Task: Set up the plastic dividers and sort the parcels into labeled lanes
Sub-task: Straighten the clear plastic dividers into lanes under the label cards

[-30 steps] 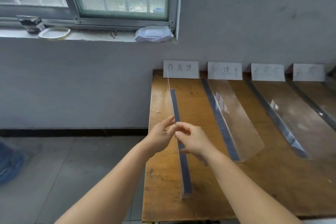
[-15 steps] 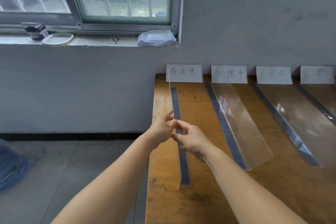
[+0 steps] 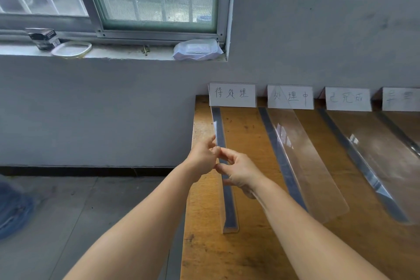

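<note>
Divider [image 3: 218, 130] upright along desk [image 3: 250, 245] left edge, below first label [image 3: 232, 95] | our left hand [image 3: 203, 158] and right hand [image 3: 238, 171] pinch its top edge, fingers clamped | risk: thin sheet may tip or bow if released unevenly | parcels not in view

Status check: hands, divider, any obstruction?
Left hand and right hand both pinch the leftmost divider, upright on the table. No parcels visible. Nothing obstructing.

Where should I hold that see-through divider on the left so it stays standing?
Probably pinch the thin top edge of the leftmost divider from above, fingers on both faces, as the left hand and right hand do; it stands upright on a narrow dark base strip.
</note>
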Motion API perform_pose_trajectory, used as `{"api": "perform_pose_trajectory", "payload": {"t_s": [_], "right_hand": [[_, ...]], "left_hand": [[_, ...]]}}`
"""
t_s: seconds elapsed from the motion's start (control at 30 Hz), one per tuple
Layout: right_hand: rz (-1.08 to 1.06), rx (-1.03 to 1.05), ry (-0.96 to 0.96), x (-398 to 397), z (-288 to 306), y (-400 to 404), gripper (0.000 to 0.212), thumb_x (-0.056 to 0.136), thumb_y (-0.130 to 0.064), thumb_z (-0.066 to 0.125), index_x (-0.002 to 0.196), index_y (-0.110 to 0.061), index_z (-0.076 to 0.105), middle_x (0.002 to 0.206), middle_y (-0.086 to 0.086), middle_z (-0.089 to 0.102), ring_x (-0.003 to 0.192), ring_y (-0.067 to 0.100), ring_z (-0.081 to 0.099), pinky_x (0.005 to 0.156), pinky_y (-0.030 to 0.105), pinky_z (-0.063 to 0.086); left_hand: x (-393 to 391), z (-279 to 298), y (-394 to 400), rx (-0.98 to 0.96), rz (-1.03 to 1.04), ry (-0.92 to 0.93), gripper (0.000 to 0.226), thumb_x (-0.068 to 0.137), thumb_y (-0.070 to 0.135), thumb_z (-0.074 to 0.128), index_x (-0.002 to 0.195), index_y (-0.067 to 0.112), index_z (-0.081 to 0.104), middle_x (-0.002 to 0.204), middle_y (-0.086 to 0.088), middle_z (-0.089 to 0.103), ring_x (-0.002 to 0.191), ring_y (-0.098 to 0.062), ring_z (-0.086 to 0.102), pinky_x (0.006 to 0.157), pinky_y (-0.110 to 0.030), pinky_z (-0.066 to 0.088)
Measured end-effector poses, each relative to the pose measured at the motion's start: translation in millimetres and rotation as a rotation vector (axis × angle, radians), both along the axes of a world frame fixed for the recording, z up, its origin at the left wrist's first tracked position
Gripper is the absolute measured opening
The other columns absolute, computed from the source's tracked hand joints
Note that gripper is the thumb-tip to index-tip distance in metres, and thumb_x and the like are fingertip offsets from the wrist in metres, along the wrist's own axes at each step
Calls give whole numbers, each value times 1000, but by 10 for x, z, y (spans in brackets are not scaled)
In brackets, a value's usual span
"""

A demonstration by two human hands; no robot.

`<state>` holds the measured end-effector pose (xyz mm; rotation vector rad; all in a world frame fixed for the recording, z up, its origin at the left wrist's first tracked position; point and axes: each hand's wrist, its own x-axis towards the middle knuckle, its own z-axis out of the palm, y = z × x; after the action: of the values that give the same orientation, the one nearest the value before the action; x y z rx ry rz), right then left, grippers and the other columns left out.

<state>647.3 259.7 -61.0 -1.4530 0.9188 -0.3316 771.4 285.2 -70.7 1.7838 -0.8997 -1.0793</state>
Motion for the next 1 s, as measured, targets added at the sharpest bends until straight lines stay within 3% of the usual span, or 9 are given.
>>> {"api": "perform_pose_trajectory", "payload": {"t_s": [0.27, 0.4, 0.47, 0.6, 0.77, 0.93, 1.0], "right_hand": [[-5, -50, 50, 19, -9, 31, 55, 91, -12, 61, 140, -30, 43, 142, -9, 47, 122, 19, 52, 82, 31, 53], [4, -105, 102, 9, 2, 57, 54, 92, -17, 60, 142, -29, 41, 145, -6, 45, 128, 19, 47, 103, 43, 43], [2, -124, 109, -4, 17, 75, 54, 93, -19, 60, 142, -30, 41, 146, -5, 43, 131, 20, 42, 104, 41, 40], [-9, -150, 112, -41, 41, 116, 52, 92, -23, 60, 141, -30, 42, 146, -3, 42, 133, 20, 40, 103, 40, 39], [-26, -174, 123, -85, 51, 165, 57, 92, -25, 61, 144, -24, 38, 148, -1, 40, 133, 19, 40, 103, 37, 38], [-51, -173, 132, -131, 57, 230, 62, 91, -25, 62, 146, -20, 34, 149, 1, 38, 133, 19, 40, 104, 35, 37], [-58, -174, 139, -153, 59, 253, 63, 91, -24, 63, 146, -18, 33, 149, 2, 38, 133, 19, 41, 105, 35, 37]], "left_hand": [[34, -28, 19, -2, -13, -59, 53, 100, 22, 45, 149, 28, 25, 143, -4, 45, 127, -23, 47, 99, -40, 46], [41, -27, 45, -1, -34, -104, 54, 100, 23, 45, 149, 27, 23, 144, -3, 44, 127, -22, 46, 87, -29, 45], [41, -26, 62, 6, -35, -113, 55, 100, 25, 45, 149, 27, 23, 145, -3, 43, 127, -22, 46, 89, -30, 47], [27, -13, 98, 7, -38, -131, 55, 99, 26, 46, 149, 28, 23, 145, -2, 43, 123, -21, 49, 73, -19, 45], [3, 24, 147, 18, -51, -167, 56, 98, 26, 48, 149, 27, 23, 146, -2, 41, 127, -24, 46, 98, -41, 47], [-11, 36, 198, 19, -69, -204, 57, 97, 25, 51, 148, 25, 26, 146, -3, 40, 129, -24, 45, 98, -38, 45], [-12, 37, 224, 11, -70, -226, 55, 96, 25, 52, 146, 24, 29, 145, -2, 43, 125, -20, 47, 92, -32, 45]]}}
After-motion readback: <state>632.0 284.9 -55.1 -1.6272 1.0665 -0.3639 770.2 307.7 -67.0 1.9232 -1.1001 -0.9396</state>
